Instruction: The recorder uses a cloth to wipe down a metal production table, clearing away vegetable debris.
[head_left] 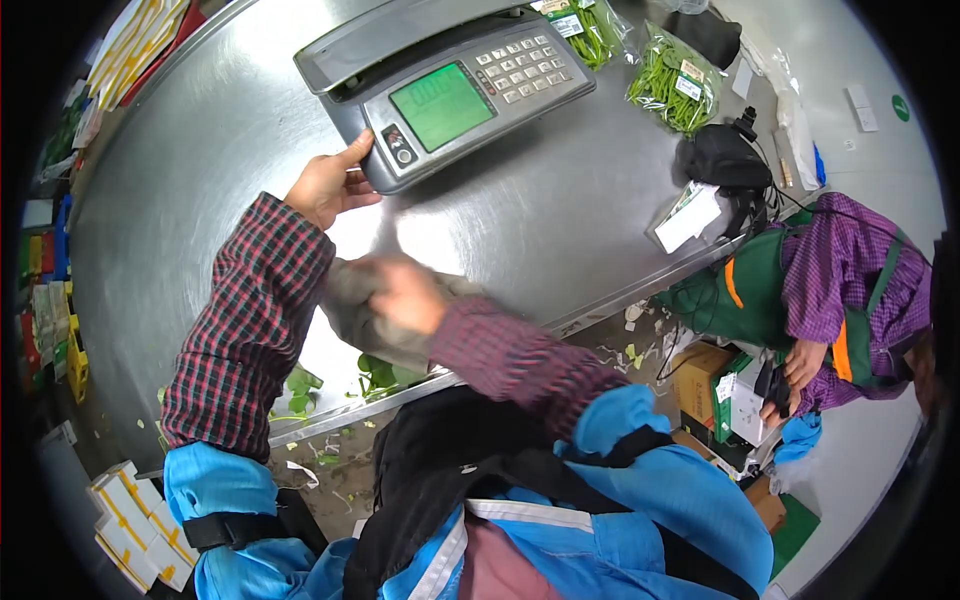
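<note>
My left hand [325, 190] grips the near left corner of a grey digital weighing scale [535, 85], thumb on top and fingers at the lower edge. The scale has a lit green screen [440, 105] and a keypad, and it stands tilted in view on a steel table [590, 190]. Below it, my right hand [408, 293], smeared by motion, is on a crumpled grey-brown cloth [350, 290] that lies against the tabletop; its fingers seem closed on the cloth. Green leaves [378, 374] lie beside the cloth at the table's near edge.
Bagged green vegetables [675, 80] lie at the far right, near a black device with cables [725, 155] and a white card [688, 220]. Another person [850, 270] in purple checks handles things by cardboard boxes [700, 380] at right. White boxes [145, 525] stand lower left.
</note>
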